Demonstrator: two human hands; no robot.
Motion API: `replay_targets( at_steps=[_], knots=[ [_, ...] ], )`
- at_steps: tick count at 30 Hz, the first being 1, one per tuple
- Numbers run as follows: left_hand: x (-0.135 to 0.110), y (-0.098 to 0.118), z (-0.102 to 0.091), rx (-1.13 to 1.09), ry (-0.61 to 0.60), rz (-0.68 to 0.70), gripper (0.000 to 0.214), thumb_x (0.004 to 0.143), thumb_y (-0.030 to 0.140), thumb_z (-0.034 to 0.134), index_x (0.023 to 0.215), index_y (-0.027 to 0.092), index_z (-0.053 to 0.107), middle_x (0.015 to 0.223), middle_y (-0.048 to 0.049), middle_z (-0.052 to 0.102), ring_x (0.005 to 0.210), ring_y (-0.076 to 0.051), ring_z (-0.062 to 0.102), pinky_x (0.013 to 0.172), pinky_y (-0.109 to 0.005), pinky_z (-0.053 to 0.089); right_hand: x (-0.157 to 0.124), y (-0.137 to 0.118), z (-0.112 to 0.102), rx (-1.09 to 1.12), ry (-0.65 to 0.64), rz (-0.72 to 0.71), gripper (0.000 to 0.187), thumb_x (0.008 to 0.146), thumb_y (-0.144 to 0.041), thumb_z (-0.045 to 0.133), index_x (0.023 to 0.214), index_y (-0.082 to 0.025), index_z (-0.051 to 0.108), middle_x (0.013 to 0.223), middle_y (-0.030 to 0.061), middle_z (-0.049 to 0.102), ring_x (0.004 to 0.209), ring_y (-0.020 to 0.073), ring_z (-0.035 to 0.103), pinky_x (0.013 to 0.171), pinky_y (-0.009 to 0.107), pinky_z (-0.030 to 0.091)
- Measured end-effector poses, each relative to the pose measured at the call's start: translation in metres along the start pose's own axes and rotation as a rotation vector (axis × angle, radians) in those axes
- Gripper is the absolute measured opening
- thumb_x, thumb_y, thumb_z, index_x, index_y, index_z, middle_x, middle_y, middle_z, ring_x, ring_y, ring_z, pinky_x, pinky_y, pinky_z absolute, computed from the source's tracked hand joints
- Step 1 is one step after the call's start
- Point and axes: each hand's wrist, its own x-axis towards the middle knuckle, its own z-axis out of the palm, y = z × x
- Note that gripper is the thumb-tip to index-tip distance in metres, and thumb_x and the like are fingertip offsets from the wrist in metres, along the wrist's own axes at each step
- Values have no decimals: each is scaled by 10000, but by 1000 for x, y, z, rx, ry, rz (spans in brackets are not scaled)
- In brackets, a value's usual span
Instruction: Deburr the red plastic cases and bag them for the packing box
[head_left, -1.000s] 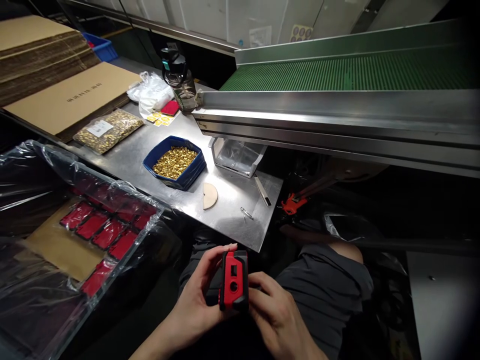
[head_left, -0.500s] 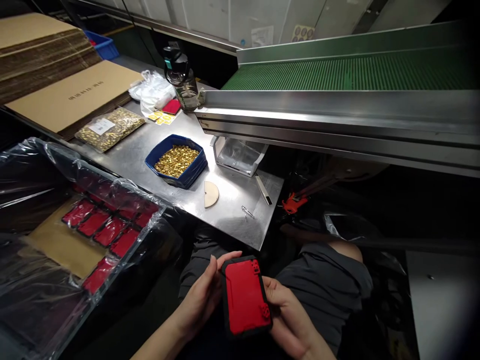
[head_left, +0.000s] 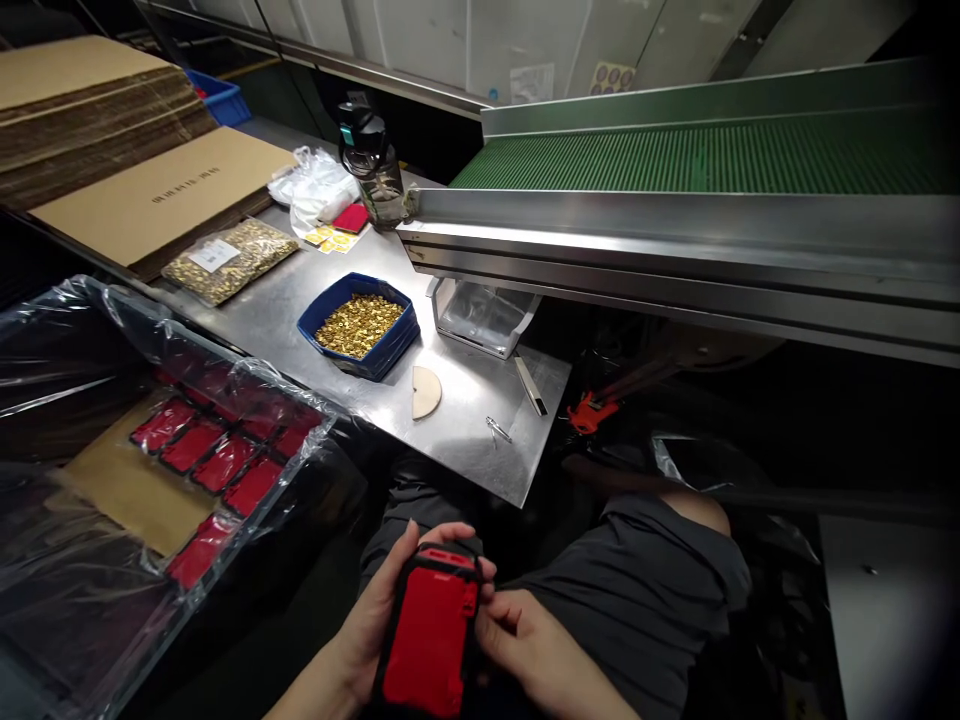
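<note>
A red and black plastic case (head_left: 427,635) sits in my lap at the bottom of the view, its broad red face turned up. My left hand (head_left: 375,625) wraps round its left side, thumb over the top edge. Pressed against its right edge is my right hand (head_left: 521,650), fingers curled. On the steel table (head_left: 300,310) ahead, a blue tray of small brass parts (head_left: 357,325) lies out of reach of both hands.
A plastic-lined bin with several red cases on cardboard (head_left: 217,460) is at my left. The table also carries a bag of brass parts (head_left: 229,260), a half-round wooden piece (head_left: 425,391), a clear tray (head_left: 480,315) and a dark bottle (head_left: 371,165). A green conveyor (head_left: 697,155) runs at right.
The case turned from its narrow end to its broad red face and dropped lower in my lap. Both hands shifted their hold with it.
</note>
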Motion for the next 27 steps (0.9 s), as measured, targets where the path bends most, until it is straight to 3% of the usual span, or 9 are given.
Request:
replay_targets(
  at_steps=[3, 6, 10, 13, 16, 20, 23, 25, 27],
  knots=[
    [-13, -2, -13, 8, 104, 8, 566, 942, 679, 488, 1208, 200, 629, 1095, -136, 770, 961, -279, 745, 870, -391, 551, 2, -25, -16, -435, 153, -37, 339, 962, -451, 604, 843, -165, 742, 726, 9, 698, 634, 125, 601, 604, 233, 442],
    [-27, -11, -24, 66, 147, 63, 659, 872, 754, 528, 1258, 230, 634, 1192, -149, 753, 1010, -320, 741, 907, -423, 551, 34, -74, -17, -816, 391, -168, 238, 1003, -266, 467, 978, -232, 701, 871, 3, 741, 778, 161, 683, 735, 276, 510],
    [-38, -25, -36, 107, 132, 52, 683, 797, 760, 620, 1274, 275, 675, 1272, -150, 725, 1075, -351, 723, 942, -434, 545, 124, -136, 17, -978, 585, -268, 267, 984, -232, 489, 1219, -186, 607, 1258, 141, 647, 1196, 295, 595, 1051, 449, 438],
    [-41, -26, -40, 99, 148, 78, 768, 767, 807, 604, 1312, 270, 669, 1256, -152, 732, 1047, -337, 730, 919, -417, 559, 188, -168, 42, -1017, 689, -205, 513, 911, -324, 663, 1335, -81, 506, 1383, 259, 528, 1287, 386, 520, 1028, 523, 462],
    [-44, -21, -37, 50, 133, 101, 808, 785, 818, 569, 1340, 236, 640, 1209, -166, 744, 1011, -314, 734, 929, -426, 557, 213, -181, 44, -1011, 662, -144, 491, 884, -318, 690, 1287, -89, 528, 1317, 224, 590, 1198, 347, 596, 982, 506, 498],
    [-43, -16, -33, -11, 159, 61, 727, 892, 742, 502, 1327, 170, 609, 1093, -172, 762, 1003, -319, 742, 904, -424, 562, 165, -160, 19, -967, 492, -193, 293, 974, -403, 529, 1170, -192, 579, 1149, 104, 697, 1070, 274, 654, 924, 400, 514],
    [-38, -15, -35, -23, 175, -1, 784, 905, 770, 425, 1314, 121, 587, 1019, -189, 764, 861, -317, 768, 781, -397, 587, 83, -121, 0, -875, 325, -196, 310, 1027, -485, 418, 1178, -248, 550, 947, 14, 723, 874, 202, 695, 782, 296, 542],
    [-34, -14, -35, -38, 187, -48, 813, 902, 786, 405, 1321, 109, 568, 970, -188, 768, 802, -314, 773, 722, -376, 591, 27, -90, -5, -757, 175, -182, 322, 1014, -511, 468, 1236, -292, 547, 955, 3, 738, 832, 195, 699, 713, 268, 524],
    [-31, -11, -33, -52, 223, -74, 779, 925, 751, 419, 1353, 111, 537, 919, -169, 773, 740, -286, 770, 661, -333, 581, -14, -61, -3, -873, 92, -149, 257, 997, -431, 541, 1231, -327, 574, 1002, -7, 760, 857, 196, 718, 676, 250, 500]
  ],
)
